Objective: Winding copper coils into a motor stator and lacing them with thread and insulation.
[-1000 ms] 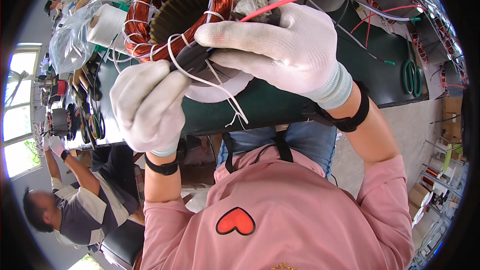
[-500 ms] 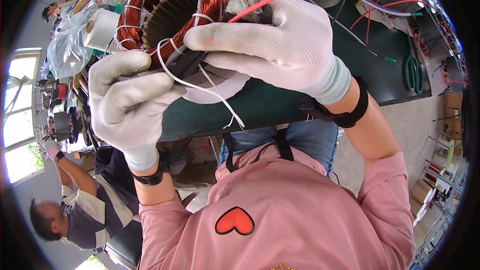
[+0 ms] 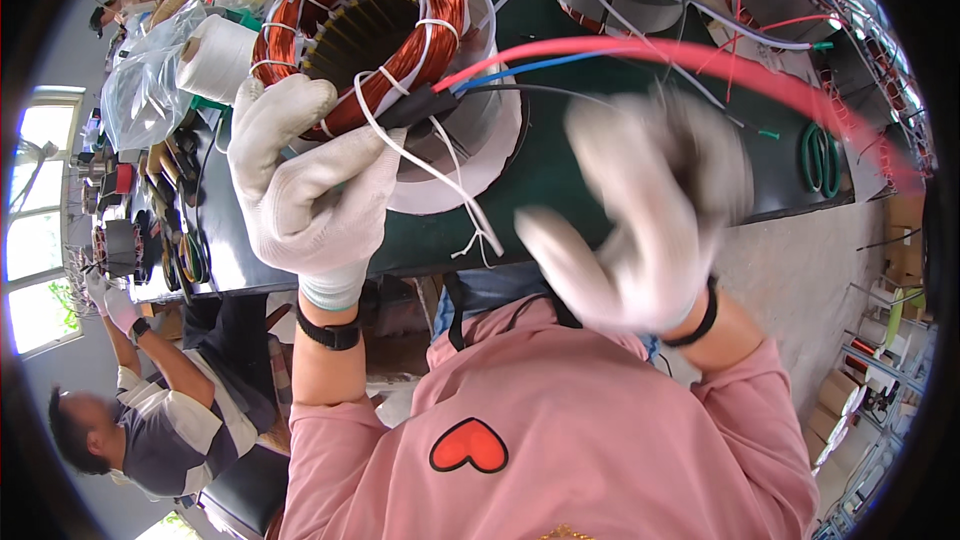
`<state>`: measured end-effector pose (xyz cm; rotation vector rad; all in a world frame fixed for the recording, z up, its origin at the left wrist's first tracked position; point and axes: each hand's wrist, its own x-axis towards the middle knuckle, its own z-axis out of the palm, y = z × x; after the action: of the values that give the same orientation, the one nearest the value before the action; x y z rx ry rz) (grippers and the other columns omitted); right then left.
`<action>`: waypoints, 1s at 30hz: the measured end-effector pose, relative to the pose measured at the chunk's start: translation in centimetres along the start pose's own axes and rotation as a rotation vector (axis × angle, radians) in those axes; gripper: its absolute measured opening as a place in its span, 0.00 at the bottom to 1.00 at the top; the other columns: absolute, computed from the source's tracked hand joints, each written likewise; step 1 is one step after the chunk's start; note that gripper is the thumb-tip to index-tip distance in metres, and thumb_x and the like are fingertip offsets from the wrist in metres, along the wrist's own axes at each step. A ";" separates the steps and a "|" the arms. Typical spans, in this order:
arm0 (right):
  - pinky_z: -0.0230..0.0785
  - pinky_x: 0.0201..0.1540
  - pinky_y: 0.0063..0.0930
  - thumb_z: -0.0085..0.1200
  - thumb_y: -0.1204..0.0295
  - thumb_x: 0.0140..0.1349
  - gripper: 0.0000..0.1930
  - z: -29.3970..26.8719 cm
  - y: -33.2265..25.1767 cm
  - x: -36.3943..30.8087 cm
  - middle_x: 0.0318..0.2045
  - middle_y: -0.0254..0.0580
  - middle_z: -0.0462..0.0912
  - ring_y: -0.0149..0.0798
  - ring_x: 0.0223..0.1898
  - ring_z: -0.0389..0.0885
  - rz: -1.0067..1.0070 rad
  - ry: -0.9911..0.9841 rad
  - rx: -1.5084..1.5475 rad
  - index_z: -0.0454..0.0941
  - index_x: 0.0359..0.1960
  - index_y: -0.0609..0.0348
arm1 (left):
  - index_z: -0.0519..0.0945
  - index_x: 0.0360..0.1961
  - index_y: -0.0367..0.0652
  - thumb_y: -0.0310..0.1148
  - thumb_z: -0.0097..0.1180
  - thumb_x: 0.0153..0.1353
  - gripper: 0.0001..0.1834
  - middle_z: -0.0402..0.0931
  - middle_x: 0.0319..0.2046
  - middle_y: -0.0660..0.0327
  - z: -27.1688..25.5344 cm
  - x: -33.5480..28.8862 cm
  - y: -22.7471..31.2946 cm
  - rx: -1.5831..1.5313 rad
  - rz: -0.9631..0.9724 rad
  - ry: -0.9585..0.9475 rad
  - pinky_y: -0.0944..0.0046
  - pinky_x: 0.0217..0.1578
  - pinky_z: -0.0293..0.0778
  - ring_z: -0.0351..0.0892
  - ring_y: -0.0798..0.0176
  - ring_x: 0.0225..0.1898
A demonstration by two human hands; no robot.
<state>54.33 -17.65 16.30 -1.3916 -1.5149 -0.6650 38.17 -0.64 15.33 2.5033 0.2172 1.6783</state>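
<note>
- The step in hand looks like securing leads at the stator [image 3: 375, 35], where white cord [image 3: 465, 198] loops around the black sleeve [image 3: 422, 107]
- The next move probably calls for the left hand [image 3: 310, 180] to steady the sleeve while the right hand [image 3: 650, 215] returns to cord or leads
- The stator stands on the worktop [image 3: 430, 240] at 11 o'clock, axis slanting 5 to 11, open end toward 11
- The sleeve lies at its 5 o'clock edge, long axis 8 to 2, red lead [image 3: 620, 46] and blue lead [image 3: 530, 64] leaving toward 2
- Left grip: fingers bent at the sleeve's 8 o'clock end; cannot tell whether they pinch
- Right grip: blurred at 3 o'clock, thumb apart; cannot tell what it holds
</note>
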 end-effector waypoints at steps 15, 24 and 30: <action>0.74 0.34 0.33 0.59 0.69 0.64 0.06 -19.8 -1.1 -9.3 0.28 0.38 0.82 0.44 0.30 0.82 0.268 -1.006 0.919 0.86 0.40 0.50 | 0.85 0.25 0.41 0.18 0.74 0.39 0.12 0.80 0.44 0.56 0.1 0.7 1.3 -0.058 -0.094 0.071 0.62 0.44 0.74 0.78 0.56 0.45; 0.73 0.39 0.39 0.58 0.73 0.62 0.06 -33.2 -8.1 -24.0 0.28 0.43 0.82 0.45 0.32 0.81 0.468 -0.525 -0.201 0.84 0.39 0.55 | 0.84 0.25 0.41 0.18 0.74 0.40 0.11 0.80 0.45 0.55 -0.8 -0.2 0.7 -0.026 -0.130 0.041 0.50 0.61 0.68 0.78 0.51 0.51; 0.70 0.55 0.40 0.55 0.67 0.68 0.15 -16.9 -2.7 -18.2 0.50 0.46 0.81 0.47 0.51 0.80 1.199 -0.378 0.473 0.79 0.52 0.60 | 0.84 0.27 0.41 0.16 0.73 0.41 0.13 0.81 0.45 0.56 0.8 -0.4 0.9 -0.061 -0.115 0.083 0.50 0.62 0.67 0.79 0.53 0.49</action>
<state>54.76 -41.10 7.58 -1.7446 -0.7395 0.6762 38.83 -1.60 14.82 2.3335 0.3070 1.7175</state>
